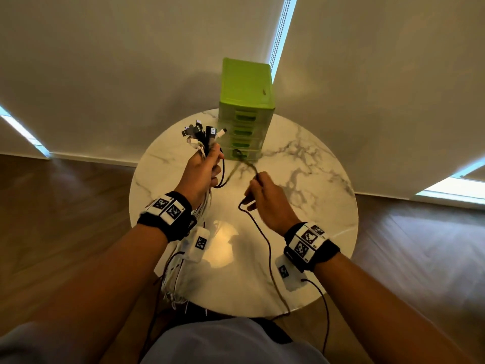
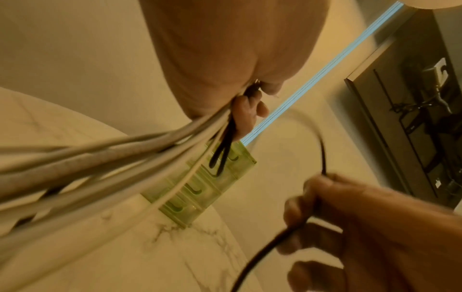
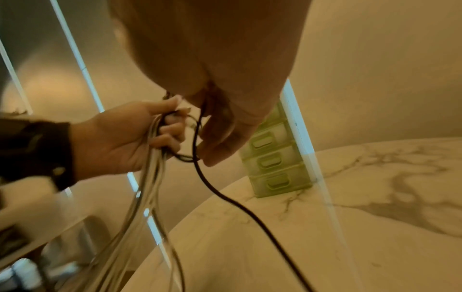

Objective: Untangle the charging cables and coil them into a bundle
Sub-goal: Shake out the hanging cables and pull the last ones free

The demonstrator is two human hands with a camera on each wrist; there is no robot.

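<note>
My left hand (image 1: 202,169) grips a bunch of white and black charging cables (image 1: 200,139) above the round marble table (image 1: 315,232). Their plugs fan out above the fist, and the white strands (image 2: 87,170) hang down past the table's near edge (image 3: 150,177). My right hand (image 1: 265,198) pinches a single black cable (image 1: 265,240), which loops from the left fist (image 3: 185,157) up through the right fingers and trails down off the table's front. In the left wrist view the right hand (image 2: 362,227) is curled round that black cable (image 2: 265,254).
A green plastic drawer unit (image 1: 245,109) stands at the back of the table against the pale wall. Wooden floor surrounds the table. White tags with markers (image 1: 200,244) hang from both wrist straps. My lap lies below the near edge.
</note>
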